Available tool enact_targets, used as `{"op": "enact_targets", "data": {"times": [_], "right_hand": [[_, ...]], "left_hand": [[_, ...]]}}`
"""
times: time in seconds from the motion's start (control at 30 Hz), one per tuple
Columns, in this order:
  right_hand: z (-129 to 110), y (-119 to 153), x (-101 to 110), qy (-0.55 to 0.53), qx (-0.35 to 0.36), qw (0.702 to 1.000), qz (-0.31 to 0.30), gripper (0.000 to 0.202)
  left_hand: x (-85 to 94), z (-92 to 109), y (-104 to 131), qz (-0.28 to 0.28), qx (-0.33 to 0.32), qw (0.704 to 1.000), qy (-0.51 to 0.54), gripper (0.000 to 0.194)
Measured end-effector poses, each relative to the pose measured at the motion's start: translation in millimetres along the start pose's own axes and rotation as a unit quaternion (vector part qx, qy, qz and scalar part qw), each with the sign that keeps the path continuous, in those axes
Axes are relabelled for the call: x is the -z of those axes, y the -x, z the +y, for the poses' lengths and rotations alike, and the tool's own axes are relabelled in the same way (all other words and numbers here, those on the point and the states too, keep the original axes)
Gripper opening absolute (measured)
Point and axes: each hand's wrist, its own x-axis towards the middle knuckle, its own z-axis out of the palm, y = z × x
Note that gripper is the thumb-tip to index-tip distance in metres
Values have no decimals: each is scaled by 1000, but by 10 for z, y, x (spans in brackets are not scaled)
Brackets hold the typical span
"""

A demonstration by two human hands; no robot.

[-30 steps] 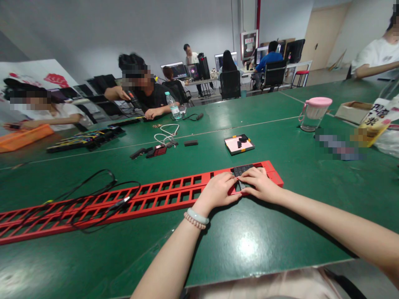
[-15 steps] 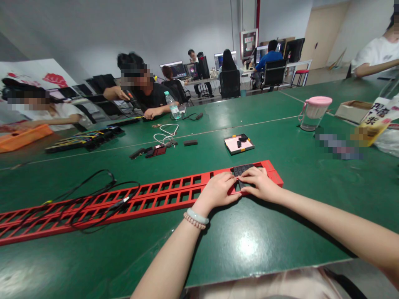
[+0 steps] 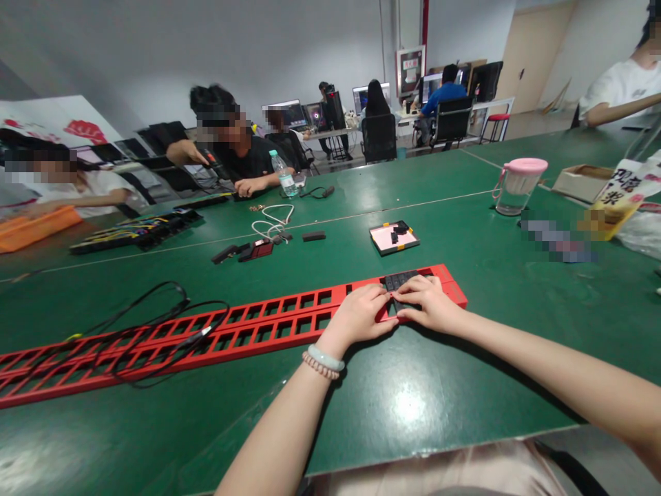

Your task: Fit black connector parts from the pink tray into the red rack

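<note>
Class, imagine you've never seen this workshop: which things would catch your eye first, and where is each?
The long red slotted frame stands out first, slanting across the green tabletop from the picture's left edge. Near its right end, the person's left grip and right grip meet at a dark piece. Beyond them, to the right, stands a pink-lidded cup.

Tabletop [image 3: 438,386] looks super smooth and glossy, glare and all. Frame [image 3: 338,296] seems like smooth red plastic, block [image 3: 400,280] is more matt black plastic. Bottle [image 3: 286,179]'s clear plastic, box [image 3: 575,187] looks like matt cardboard, bangle [image 3: 326,358] smooth with a soft shine.
</note>
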Motion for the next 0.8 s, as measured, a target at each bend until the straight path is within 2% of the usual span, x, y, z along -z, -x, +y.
{"op": "enact_targets", "data": {"times": [0.37,0.8], "right_hand": [[-23,53,-43,72,37,997,13,37],[-370,176,-219,172,2,984,43,44]], "left_hand": [[1,4,-8,-3,4,1000,-2,40],[-32,-46,5,6,17,1000,20,38]]}}
